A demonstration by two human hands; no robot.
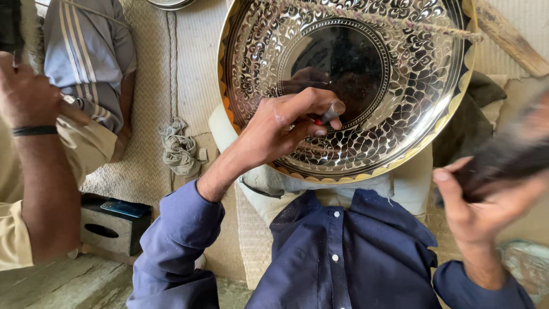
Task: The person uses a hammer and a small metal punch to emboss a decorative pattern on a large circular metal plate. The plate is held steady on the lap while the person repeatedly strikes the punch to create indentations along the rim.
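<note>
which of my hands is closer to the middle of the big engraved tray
Left. Your left hand holds a small tool over the tray, beside its centre. Your right hand is off the tray, below its lower right rim, gripping a blurred dark object.

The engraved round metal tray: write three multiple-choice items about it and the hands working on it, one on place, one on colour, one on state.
1. Where does the left hand press its small metal punch?
A. on the engraved round metal tray, by the ring around its plain centre
B. on the woven mat
C. on the grey box

2. What colour are the person's shirt sleeves?
A. white
B. dark blue
C. red

3. How does the right hand appear?
A. flat on the tray
B. empty and open
C. gripping a dark, motion-blurred tool

Answers: 1 A, the punch tip meets the tray beside the centre ring; 2 B, both sleeves are dark blue; 3 C, the fingers wrap a blurred dark object off the tray.
</note>
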